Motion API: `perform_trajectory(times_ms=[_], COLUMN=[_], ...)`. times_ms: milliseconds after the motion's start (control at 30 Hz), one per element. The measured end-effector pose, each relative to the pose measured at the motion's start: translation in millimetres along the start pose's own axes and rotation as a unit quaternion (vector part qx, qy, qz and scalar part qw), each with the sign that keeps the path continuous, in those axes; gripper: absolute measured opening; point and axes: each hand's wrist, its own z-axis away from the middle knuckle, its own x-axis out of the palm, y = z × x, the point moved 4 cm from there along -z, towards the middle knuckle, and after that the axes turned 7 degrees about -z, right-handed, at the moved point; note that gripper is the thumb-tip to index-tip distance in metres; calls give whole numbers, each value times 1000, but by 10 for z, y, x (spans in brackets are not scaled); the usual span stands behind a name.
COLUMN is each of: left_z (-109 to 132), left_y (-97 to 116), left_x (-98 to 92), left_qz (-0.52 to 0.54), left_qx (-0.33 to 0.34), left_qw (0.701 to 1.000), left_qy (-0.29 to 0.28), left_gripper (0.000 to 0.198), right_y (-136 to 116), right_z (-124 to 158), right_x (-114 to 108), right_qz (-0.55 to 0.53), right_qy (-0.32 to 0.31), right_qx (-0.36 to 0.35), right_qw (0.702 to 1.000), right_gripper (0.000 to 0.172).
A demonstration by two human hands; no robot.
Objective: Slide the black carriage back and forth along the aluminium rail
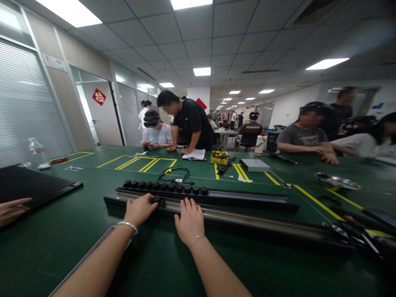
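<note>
A long black track (253, 222) with a shiny metallic inner channel lies across the green table in front of me. My left hand (140, 211) is closed at its left part, with thumb and forefinger at a small black block (159, 201) seated in the channel. My right hand (189, 222) rests on the same track a little to the right, fingers stretched out and nothing in them. Just behind runs a second, shorter black track (247, 195), its left half carrying a row of several black knob-like blocks (171, 187).
A thin black cable (176, 175) lies coiled behind the tracks. Further back are a clipboard (194, 155), a yellow box (219, 156) and a silver box (254, 165). A metal bowl (338, 181) stands at right. Another person's hand (14, 211) is at far left, by a black panel (37, 187).
</note>
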Motion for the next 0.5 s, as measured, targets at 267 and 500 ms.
perform_trajectory(times_ms=[267,500], left_z=[-13,-64], left_y=[38,-3], left_x=[109,147], left_qz=[20,39], left_qx=[9,3], left_qw=[1000,999], left_qy=[11,8], left_gripper=[28,26], right_y=[1,-4], right_z=[7,6], right_x=[-4,-23], right_qz=[-7,-6], right_qy=[5,4], right_qx=[-3,-2], right_qw=[1000,1000], right_gripper=[55,55])
